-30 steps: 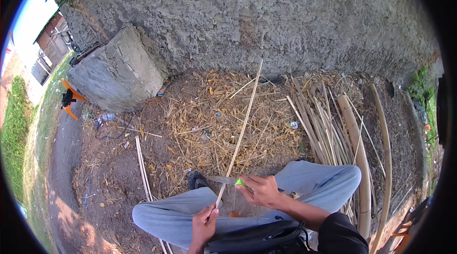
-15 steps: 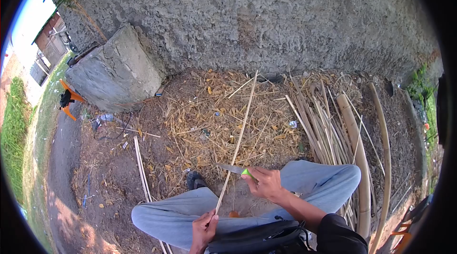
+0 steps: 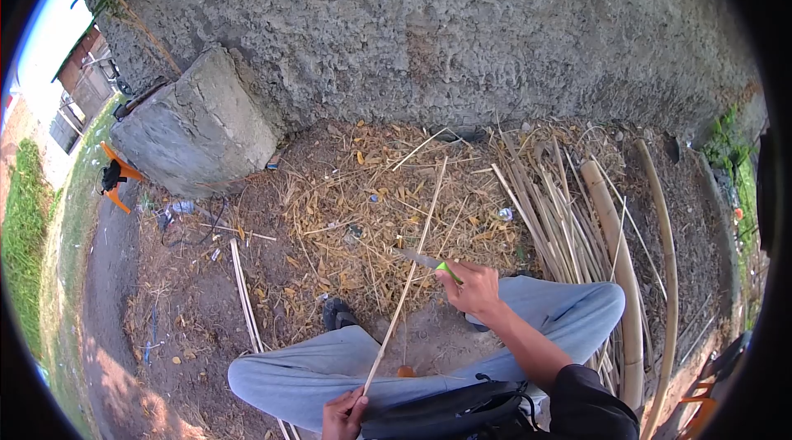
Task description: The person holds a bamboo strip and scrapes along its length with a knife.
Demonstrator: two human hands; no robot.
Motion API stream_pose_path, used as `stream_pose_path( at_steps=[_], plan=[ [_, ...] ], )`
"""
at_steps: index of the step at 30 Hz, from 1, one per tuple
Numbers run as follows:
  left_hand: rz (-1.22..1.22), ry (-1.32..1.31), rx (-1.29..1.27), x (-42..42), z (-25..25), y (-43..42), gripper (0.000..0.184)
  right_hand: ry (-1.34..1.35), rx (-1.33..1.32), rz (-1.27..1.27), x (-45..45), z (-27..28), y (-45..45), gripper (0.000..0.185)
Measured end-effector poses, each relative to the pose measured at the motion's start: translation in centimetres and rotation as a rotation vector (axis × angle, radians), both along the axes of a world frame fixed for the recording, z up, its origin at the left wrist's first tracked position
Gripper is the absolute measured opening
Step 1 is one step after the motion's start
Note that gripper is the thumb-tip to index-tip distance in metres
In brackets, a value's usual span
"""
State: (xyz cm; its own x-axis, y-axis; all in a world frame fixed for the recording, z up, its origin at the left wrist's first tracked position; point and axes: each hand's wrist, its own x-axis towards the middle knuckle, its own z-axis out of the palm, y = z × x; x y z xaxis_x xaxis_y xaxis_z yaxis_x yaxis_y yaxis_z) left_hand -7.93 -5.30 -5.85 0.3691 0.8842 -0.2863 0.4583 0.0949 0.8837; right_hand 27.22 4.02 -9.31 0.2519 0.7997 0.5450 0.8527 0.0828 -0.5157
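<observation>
A long, thin bamboo strip (image 3: 398, 313) slants up and away from my lap. Low in the view, my left hand (image 3: 343, 415) is closed round its near end. My right hand (image 3: 474, 288) grips a knife (image 3: 424, 259) by its bright green handle, above the ground between my knees. The blade points left and crosses the strip around its middle; whether its edge bites into the bamboo cannot be made out. Grey trousers (image 3: 553, 320) cover my bent legs on both sides.
Several bamboo strips (image 3: 540, 213) lie piled at right beside a thick bamboo pole (image 3: 612, 250) and a thinner pole (image 3: 662, 234). More strips (image 3: 244, 291) lie at left. A rough wall (image 3: 421, 36) and a concrete block (image 3: 202, 127) stand ahead. Dry leaves litter the ground.
My right hand and the knife have moved away from me along the strip, slightly rightward. My left hand has drawn the strip's near end back and a little left.
</observation>
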Motion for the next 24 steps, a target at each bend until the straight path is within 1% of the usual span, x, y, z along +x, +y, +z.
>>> stream_pose_path(
  at_steps=[1,3,4,6,9,12,16,18,19,21,24],
  plan=[
    [-0.001,0.000,0.002,0.0,0.0,-0.3,0.033,0.000,0.002,-0.001,0.2,-0.1,0.1,0.022],
    [0.073,-0.058,0.137,0.4,0.0,-1.0,0.032,-0.008,-0.046,-0.027,0.9,-0.2,0.2,0.021],
    [0.072,-0.057,0.136,0.1,0.2,-1.1,0.032,-0.006,-0.047,-0.027,1.0,-0.2,0.3,0.021],
    [0.016,0.067,0.053,-0.3,1.4,-1.2,0.030,-0.024,0.016,-0.033,1.0,-0.3,0.3,0.021],
    [0.024,0.072,0.043,-0.5,2.1,-1.5,0.028,-0.059,0.035,-0.025,1.2,-1.0,0.7,0.020],
    [0.054,0.065,0.095,-1.2,1.0,-2.4,0.027,-0.046,-0.016,-0.023,1.1,-1.0,0.8,0.019],
    [0.043,0.039,0.105,-2.0,0.8,-2.9,0.027,-0.034,0.018,0.001,1.0,-2.0,0.9,0.018],
    [-0.022,0.026,0.270,-2.2,0.8,-3.0,0.026,-0.055,0.015,-0.068,1.7,-2.0,1.1,0.018],
    [-0.024,0.025,0.272,-2.3,0.8,-3.1,0.026,-0.056,0.016,-0.071,2.1,-1.9,1.0,0.018],
    [-0.031,0.078,0.202,-2.7,0.7,-3.7,0.025,-0.038,-0.124,-0.044,2.3,-1.6,0.7,0.022],
    [-0.016,0.096,0.210,-3.6,-0.7,-4.5,0.026,-0.040,-0.111,-0.069,2.6,-1.7,0.8,0.022]
  ],
)
